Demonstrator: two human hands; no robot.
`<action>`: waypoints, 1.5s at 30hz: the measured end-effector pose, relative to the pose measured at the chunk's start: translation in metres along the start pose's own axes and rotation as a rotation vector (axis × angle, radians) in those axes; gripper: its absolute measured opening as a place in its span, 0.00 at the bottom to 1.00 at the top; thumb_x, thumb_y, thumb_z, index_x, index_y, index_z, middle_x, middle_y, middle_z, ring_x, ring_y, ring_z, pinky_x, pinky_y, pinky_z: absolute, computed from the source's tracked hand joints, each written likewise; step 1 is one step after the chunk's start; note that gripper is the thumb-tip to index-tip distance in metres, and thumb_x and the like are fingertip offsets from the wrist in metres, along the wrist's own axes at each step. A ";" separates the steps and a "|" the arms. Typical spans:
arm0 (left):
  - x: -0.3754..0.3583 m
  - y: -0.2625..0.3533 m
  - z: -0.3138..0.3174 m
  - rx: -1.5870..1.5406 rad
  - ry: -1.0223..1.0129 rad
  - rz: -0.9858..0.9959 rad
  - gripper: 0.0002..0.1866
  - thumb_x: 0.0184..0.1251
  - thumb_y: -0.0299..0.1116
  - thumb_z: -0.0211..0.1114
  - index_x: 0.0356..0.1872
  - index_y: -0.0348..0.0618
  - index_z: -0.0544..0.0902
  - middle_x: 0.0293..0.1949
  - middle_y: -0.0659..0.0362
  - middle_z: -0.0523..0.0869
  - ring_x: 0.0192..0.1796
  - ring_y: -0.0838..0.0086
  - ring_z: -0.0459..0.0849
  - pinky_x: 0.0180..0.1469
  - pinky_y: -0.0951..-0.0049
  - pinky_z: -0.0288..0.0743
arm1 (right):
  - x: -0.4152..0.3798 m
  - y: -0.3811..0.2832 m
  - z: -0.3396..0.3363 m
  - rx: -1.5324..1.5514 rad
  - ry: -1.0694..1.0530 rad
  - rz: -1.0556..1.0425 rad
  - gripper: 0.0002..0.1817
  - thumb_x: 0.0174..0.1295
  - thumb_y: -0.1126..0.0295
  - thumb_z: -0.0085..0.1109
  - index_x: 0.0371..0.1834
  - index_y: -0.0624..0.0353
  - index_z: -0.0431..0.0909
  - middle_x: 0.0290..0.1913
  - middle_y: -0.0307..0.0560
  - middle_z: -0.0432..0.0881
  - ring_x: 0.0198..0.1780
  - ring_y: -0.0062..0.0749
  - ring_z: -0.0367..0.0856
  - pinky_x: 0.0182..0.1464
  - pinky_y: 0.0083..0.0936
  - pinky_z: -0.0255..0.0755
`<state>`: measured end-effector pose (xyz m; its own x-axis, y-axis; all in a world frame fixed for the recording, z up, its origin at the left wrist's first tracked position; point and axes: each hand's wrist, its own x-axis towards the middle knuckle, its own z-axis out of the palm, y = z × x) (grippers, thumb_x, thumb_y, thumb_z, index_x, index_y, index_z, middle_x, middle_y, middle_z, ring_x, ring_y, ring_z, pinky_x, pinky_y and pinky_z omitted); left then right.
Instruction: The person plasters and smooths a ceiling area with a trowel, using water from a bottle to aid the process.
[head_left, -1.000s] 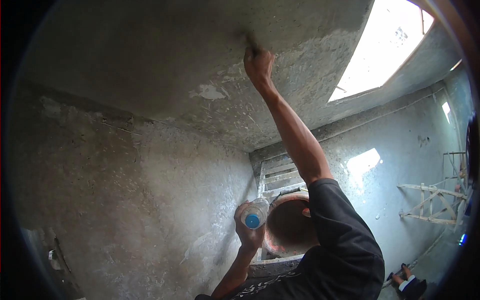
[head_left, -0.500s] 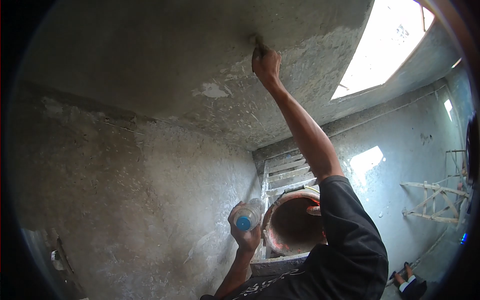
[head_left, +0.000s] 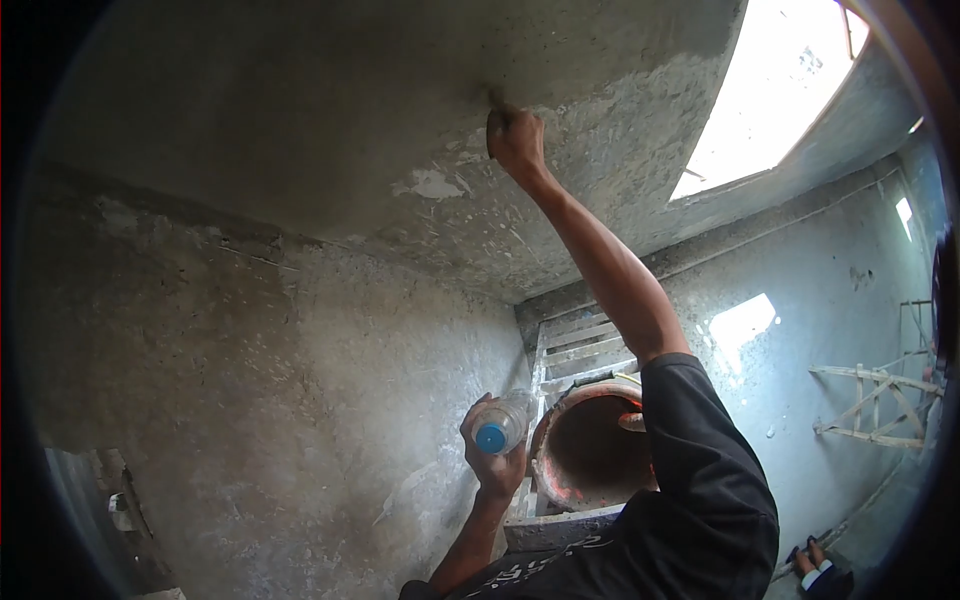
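1. Grey ceiling (head_left: 300, 120) — patchy, rough in places; light, even pressure should suit it.
2. Bucket (head_left: 545, 430) — well below the ceiling, orange-red marks inside.
3. Right hand (head_left: 517, 140): curled round a dark tool (head_left: 499, 106) at the ceiling; tool type unclear.
4. Left hand (head_left: 490, 467): wrapped round clear bottle (head_left: 512, 416), blue cap (head_left: 490, 437) on, beside bucket — grip firmly.

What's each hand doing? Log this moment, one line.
left hand: holding blue-capped bottle | right hand: raised to grey surface, grip unclear | bucket: near bottle
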<state>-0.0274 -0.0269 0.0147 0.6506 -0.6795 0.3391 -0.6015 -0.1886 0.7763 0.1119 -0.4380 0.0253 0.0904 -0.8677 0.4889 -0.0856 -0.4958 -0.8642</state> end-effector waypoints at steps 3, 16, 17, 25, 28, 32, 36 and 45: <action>0.007 0.007 -0.003 -0.032 0.002 -0.016 0.32 0.53 0.25 0.73 0.58 0.34 0.67 0.51 0.46 0.76 0.58 0.49 0.77 0.61 0.53 0.71 | 0.003 -0.012 -0.026 0.038 -0.150 0.157 0.19 0.63 0.68 0.52 0.56 0.56 0.81 0.29 0.58 0.84 0.34 0.43 0.85 0.42 0.33 0.77; 0.004 0.002 0.001 -0.066 0.017 -0.100 0.30 0.54 0.26 0.74 0.57 0.33 0.68 0.52 0.45 0.77 0.57 0.50 0.78 0.60 0.56 0.71 | 0.002 -0.012 -0.003 0.006 0.043 -0.019 0.20 0.62 0.77 0.48 0.57 0.62 0.77 0.49 0.70 0.80 0.48 0.58 0.82 0.44 0.41 0.76; 0.005 0.001 0.001 -0.056 0.015 -0.050 0.30 0.54 0.26 0.74 0.56 0.33 0.69 0.52 0.45 0.77 0.57 0.51 0.78 0.60 0.57 0.72 | -0.003 -0.012 -0.008 -0.005 -0.196 0.020 0.18 0.64 0.76 0.47 0.57 0.62 0.77 0.48 0.68 0.80 0.48 0.55 0.83 0.43 0.40 0.76; -0.004 -0.001 -0.007 -0.053 0.062 -0.100 0.30 0.52 0.29 0.77 0.54 0.32 0.71 0.53 0.44 0.76 0.56 0.52 0.79 0.58 0.59 0.73 | 0.030 -0.012 -0.026 0.084 0.299 0.177 0.24 0.63 0.77 0.50 0.65 0.61 0.71 0.56 0.69 0.77 0.56 0.53 0.80 0.51 0.37 0.74; -0.008 -0.004 -0.007 -0.035 0.053 -0.142 0.31 0.52 0.30 0.77 0.55 0.32 0.71 0.54 0.44 0.76 0.56 0.52 0.79 0.58 0.59 0.73 | 0.011 -0.004 0.041 0.046 0.271 0.008 0.34 0.55 0.85 0.48 0.70 0.62 0.63 0.66 0.73 0.62 0.65 0.57 0.69 0.56 0.40 0.72; -0.005 -0.003 -0.005 -0.057 0.087 -0.211 0.31 0.52 0.29 0.77 0.56 0.34 0.70 0.53 0.44 0.76 0.56 0.54 0.79 0.58 0.59 0.73 | -0.024 -0.028 0.087 0.108 0.232 -0.030 0.40 0.50 0.89 0.46 0.73 0.63 0.57 0.72 0.75 0.52 0.71 0.61 0.59 0.62 0.44 0.69; -0.003 -0.007 -0.010 -0.012 0.060 -0.112 0.30 0.53 0.29 0.76 0.56 0.35 0.70 0.53 0.45 0.76 0.56 0.53 0.78 0.58 0.58 0.73 | -0.063 -0.032 0.068 0.122 -0.163 -0.164 0.34 0.56 0.86 0.44 0.70 0.64 0.62 0.64 0.73 0.68 0.64 0.62 0.70 0.57 0.45 0.72; -0.016 -0.014 -0.021 0.023 0.084 -0.181 0.30 0.53 0.28 0.76 0.56 0.35 0.70 0.53 0.45 0.76 0.55 0.53 0.78 0.58 0.58 0.73 | 0.014 -0.022 0.039 0.106 0.485 0.134 0.32 0.55 0.85 0.45 0.68 0.64 0.65 0.52 0.72 0.77 0.47 0.57 0.83 0.47 0.44 0.74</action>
<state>-0.0198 0.0017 0.0095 0.7848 -0.5717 0.2392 -0.4813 -0.3192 0.8163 0.1541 -0.4378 0.0464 -0.3875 -0.8527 0.3504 0.0386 -0.3948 -0.9180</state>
